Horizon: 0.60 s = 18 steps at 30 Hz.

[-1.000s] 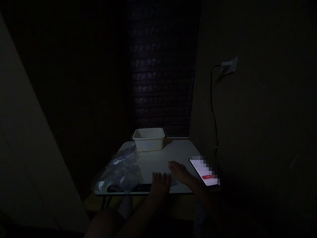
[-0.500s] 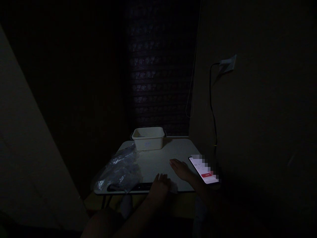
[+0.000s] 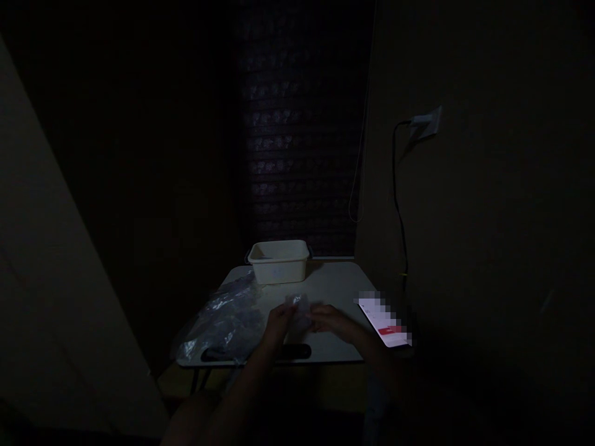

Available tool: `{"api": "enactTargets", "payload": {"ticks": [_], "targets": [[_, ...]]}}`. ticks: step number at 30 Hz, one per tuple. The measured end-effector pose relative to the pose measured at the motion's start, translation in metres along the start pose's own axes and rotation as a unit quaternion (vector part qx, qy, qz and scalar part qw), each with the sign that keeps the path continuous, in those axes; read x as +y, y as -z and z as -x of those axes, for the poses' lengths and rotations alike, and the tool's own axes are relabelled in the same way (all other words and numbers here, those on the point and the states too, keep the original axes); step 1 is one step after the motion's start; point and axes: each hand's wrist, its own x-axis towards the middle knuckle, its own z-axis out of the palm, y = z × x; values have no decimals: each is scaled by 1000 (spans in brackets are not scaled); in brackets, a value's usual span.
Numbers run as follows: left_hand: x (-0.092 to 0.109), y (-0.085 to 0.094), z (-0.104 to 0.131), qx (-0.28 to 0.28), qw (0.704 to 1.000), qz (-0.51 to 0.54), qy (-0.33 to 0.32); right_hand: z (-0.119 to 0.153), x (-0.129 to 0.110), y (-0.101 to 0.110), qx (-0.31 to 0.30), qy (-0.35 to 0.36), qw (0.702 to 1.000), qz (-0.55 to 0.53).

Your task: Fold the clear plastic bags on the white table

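Observation:
Between my hands, above the front half of the white table (image 3: 332, 282), is a small clear plastic bag (image 3: 300, 310). My left hand (image 3: 279, 319) is closed on the bag's left side. My right hand (image 3: 328, 319) pinches its right edge, fingers pointing left. More clear plastic bags (image 3: 227, 316) lie in a crumpled heap on the table's left side. A white tub (image 3: 280, 269) with side handles stands at the back of the table; its contents are too dark to make out.
A lit phone (image 3: 383, 322) lies at the table's right edge. A black cable (image 3: 396, 192) hangs from a wall outlet (image 3: 432, 122) on the right. Dark blinds (image 3: 279, 142) are behind the table. An oblong handle slot is in the front edge.
Both hands have come together around the small bag, which is now raised and visible between them. My left hand moved left and up from the front edge; my right hand closed on the bag.

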Motion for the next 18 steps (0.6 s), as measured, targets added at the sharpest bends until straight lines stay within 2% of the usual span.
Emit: {"api": "enactTargets", "payload": {"ticks": [4,9,15,18], "targets": [[-3,1,-1,14,1000,15,20,-2,7,3,2,-7,1000,14],[-5,0,-2,33,998,13,44,-1,3,6,24,42,998,-43],[-7,-8,10,-40,997,17,71,-2,-1,6,121,59,986,-95],[-4,-11,13,-23,998,8,60,-1,-2,3,96,49,990,-88]]}}
